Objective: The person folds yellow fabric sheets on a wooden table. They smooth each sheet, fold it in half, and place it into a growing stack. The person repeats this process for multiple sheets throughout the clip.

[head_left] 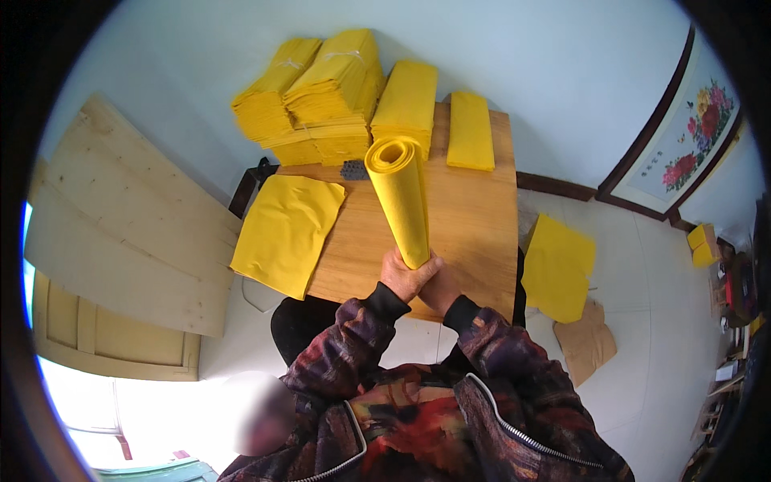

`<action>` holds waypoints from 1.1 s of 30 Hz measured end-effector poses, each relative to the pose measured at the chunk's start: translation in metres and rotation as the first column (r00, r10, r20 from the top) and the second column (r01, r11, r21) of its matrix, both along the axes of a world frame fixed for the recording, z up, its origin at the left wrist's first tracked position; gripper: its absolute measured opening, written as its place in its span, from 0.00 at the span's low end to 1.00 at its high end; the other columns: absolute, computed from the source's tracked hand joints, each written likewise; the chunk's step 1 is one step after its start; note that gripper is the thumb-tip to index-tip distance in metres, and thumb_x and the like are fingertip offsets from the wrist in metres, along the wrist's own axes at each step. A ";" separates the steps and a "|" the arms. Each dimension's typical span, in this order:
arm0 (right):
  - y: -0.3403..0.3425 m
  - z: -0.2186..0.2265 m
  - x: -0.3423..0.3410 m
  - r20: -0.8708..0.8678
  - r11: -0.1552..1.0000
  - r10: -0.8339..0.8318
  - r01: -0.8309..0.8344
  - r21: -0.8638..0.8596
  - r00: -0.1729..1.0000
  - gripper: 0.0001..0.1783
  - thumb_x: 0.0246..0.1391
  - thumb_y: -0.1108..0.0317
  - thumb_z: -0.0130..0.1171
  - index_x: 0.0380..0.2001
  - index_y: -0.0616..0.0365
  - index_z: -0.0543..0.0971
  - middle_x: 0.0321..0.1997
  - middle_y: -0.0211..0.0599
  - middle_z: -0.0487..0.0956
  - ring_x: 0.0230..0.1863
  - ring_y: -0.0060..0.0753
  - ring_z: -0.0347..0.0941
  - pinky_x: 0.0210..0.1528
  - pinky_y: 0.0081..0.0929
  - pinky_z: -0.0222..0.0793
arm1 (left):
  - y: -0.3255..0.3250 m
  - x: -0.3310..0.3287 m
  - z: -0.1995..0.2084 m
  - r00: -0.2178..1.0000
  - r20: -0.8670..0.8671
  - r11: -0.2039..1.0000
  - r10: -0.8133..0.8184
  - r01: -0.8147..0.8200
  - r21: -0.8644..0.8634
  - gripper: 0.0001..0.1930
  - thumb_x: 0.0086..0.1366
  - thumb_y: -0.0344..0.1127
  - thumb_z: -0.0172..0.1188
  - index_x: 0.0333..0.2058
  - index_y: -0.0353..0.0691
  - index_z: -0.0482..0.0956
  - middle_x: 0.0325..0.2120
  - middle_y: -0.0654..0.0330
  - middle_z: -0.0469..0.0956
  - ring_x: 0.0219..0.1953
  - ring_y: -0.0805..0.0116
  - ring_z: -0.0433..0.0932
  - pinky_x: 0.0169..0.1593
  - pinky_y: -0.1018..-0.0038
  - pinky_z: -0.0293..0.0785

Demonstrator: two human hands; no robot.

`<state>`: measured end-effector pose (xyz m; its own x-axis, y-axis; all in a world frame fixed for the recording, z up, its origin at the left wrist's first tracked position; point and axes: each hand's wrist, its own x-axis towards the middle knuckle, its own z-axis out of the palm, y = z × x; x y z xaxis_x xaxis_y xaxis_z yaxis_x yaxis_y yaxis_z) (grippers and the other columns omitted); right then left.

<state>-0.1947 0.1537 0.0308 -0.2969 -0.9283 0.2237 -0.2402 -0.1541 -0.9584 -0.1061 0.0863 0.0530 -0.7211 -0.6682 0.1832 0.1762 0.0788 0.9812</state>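
A roll of yellow felt-like sheet [403,209] stands upright over the near part of the wooden table [474,217], its spiral end facing up. My left hand [405,273] is closed around the roll's lower end. Pressed against it from the right is my right hand [442,290], also closed at the roll's base, with its fingers partly hidden. To the left, a loose yellow sheet [287,233] lies flat and hangs over the table's edge.
Tied stacks of folded yellow sheets [337,80] fill the table's far left, beside another folded pile [405,96] and a thin folded piece [471,132]. A small dark grey object [352,169] lies before them. Wooden boards [128,217] lean at left. Right of the table are a yellow sheet [558,269] and brown paper [585,341].
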 end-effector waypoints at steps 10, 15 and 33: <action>0.006 -0.005 -0.001 -0.200 0.994 -0.078 0.093 0.064 0.977 0.30 0.49 0.65 0.64 0.55 0.52 0.66 0.45 0.46 0.78 0.47 0.48 0.76 0.46 0.37 0.72 | -0.002 0.010 0.021 0.993 -0.061 0.978 -0.103 0.113 0.177 0.10 0.56 0.30 0.68 0.34 0.38 0.75 0.28 0.62 0.77 0.33 0.71 0.76 0.39 0.73 0.74; 0.039 0.010 -0.017 -0.549 0.916 -0.130 0.312 0.252 0.826 0.17 0.42 0.68 0.66 0.37 0.54 0.73 0.35 0.46 0.79 0.39 0.55 0.75 0.39 0.45 0.70 | -0.014 0.036 0.064 0.918 -0.323 0.967 -0.232 0.253 0.024 0.13 0.56 0.31 0.68 0.33 0.38 0.71 0.29 0.58 0.75 0.37 0.63 0.75 0.43 0.67 0.71; 0.071 0.048 0.011 0.420 0.440 0.576 -0.699 0.564 0.701 0.12 0.49 0.66 0.66 0.32 0.60 0.74 0.25 0.30 0.76 0.25 0.23 0.74 0.28 0.23 0.69 | -0.014 0.079 0.065 0.712 -0.659 0.803 -0.241 0.528 0.277 0.15 0.56 0.42 0.63 0.33 0.45 0.66 0.21 0.64 0.65 0.25 0.68 0.69 0.35 0.69 0.65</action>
<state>-0.1837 0.2243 0.0788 0.4719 -0.7336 -0.4890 -0.1944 0.4544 -0.8693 -0.0268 0.0723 0.1181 -0.7815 -0.4628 0.4185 0.6212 -0.5140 0.5915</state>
